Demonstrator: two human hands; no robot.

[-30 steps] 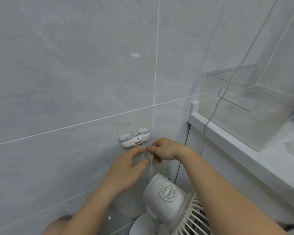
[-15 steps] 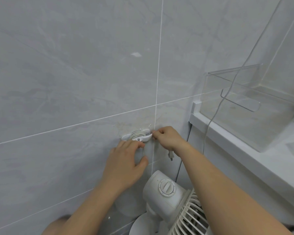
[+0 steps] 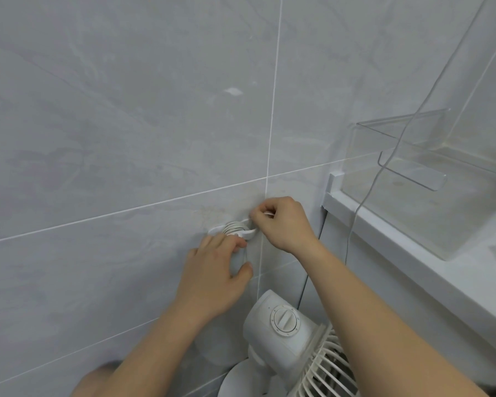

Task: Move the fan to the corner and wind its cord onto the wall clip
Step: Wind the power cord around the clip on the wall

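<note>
One white fan (image 3: 287,336) stands low in the near right of the view, in the corner where the tiled wall (image 3: 126,124) meets a white cabinet side, its round dial facing up and its ribbed grille toward the near right. One wall clip (image 3: 229,229) is fixed to the wall above the fan, just left of the vertical grout line, and one white cord (image 3: 232,225) is wound round it in several turns that sit side by side.

Two hands are at the clip. The left hand (image 3: 215,270) comes up from below with its fingers lying fairly straight against the underside of the clip and the thumb spread to the right; it touches the clip and does not curl round anything that shows. The right hand (image 3: 284,222) is at the right end of the clip with its fingers curled together, pinching a short white piece of the cord between thumb and forefinger.

On the right, one white ledge (image 3: 413,253) runs away from the wall, and one clear plastic box (image 3: 441,179) stands on it. One thin grey wire (image 3: 384,167) hangs down in front of the box and past the ledge's edge.

Half a second ago the right hand was lower, its fingertips at the clip's right end and the plug dangling beneath the wrist; now it sits higher and the plug is out of sight. The left hand has barely shifted, and the fan has stayed put.
</note>
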